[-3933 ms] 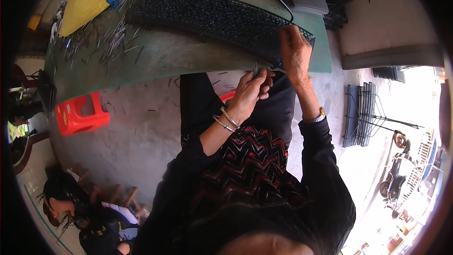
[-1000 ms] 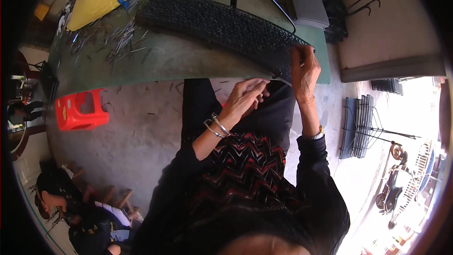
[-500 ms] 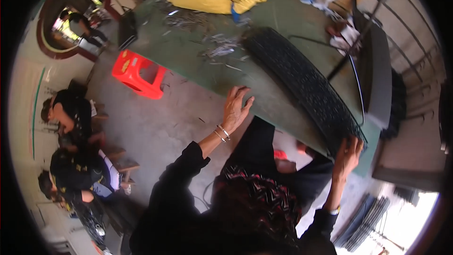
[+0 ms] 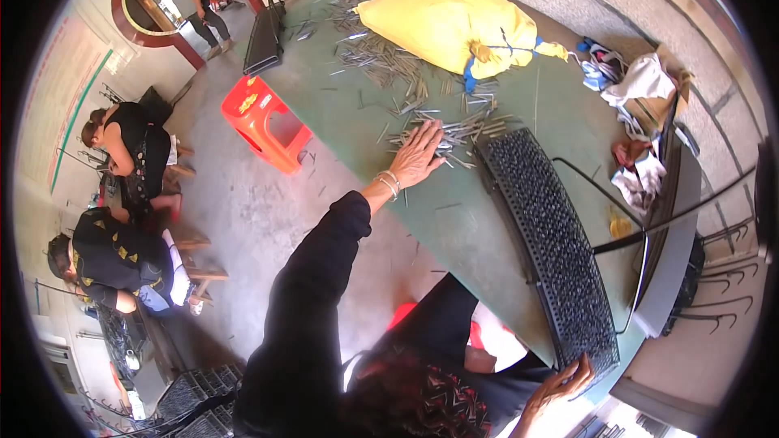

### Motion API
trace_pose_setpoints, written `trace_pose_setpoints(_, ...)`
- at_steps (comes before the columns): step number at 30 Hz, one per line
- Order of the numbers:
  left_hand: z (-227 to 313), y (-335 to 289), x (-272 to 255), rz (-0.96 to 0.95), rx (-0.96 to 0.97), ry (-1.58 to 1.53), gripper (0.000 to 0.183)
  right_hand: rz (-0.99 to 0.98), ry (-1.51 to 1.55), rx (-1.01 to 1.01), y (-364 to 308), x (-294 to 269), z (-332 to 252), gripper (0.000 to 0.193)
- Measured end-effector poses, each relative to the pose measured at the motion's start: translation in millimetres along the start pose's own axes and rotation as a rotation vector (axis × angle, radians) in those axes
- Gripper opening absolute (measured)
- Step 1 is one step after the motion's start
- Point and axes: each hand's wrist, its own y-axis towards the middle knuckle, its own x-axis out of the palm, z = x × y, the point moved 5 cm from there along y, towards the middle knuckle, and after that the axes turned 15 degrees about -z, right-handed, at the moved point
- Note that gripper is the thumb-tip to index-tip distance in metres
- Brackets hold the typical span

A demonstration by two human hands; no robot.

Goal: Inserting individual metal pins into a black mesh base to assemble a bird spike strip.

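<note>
Left hand (image 4: 416, 157) has moved from the near edge of the green desk (image 4: 458, 215) to the loose metal rods (image 4: 475, 128) near upper centre of the frame. Its grip is open, fingers spread over the pile; cannot tell whether any rod is pinched beneath. Right hand (image 4: 555, 394), lower right, stays at the near end of the black perforated panel (image 4: 553, 235), right of centre; closure there unclear. Judgement: separate rods with the fingertips, lift few at once, let the right hand steady the panel.
</note>
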Motion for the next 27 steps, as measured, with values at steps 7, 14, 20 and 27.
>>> trace_pose_setpoints(7, -61.9, 48.3, 1.0, -0.04, -0.069, -0.03, 0.056, -0.087, -0.395, 0.079, -5.1, 10.9, -6.8, 0.026)
trace_pose_setpoints(14, -147.7, 72.1, -33.4, 0.206, -0.335, -0.131, 0.072, -0.164, -0.434, 0.056, 3.3, 5.7, -21.1, 0.029)
trace_pose_setpoints(20, -234.1, 111.6, -1.5, 0.096, -1.122, -0.488, 0.123, -0.292, -0.455, 0.159, 13.0, 1.6, -37.8, 0.03)
trace_pose_setpoints(27, -266.2, 144.1, 18.7, 0.151, -1.212, -0.175, 0.123, -0.144, -0.505, 0.189, 14.7, 13.1, -28.2, 0.036)
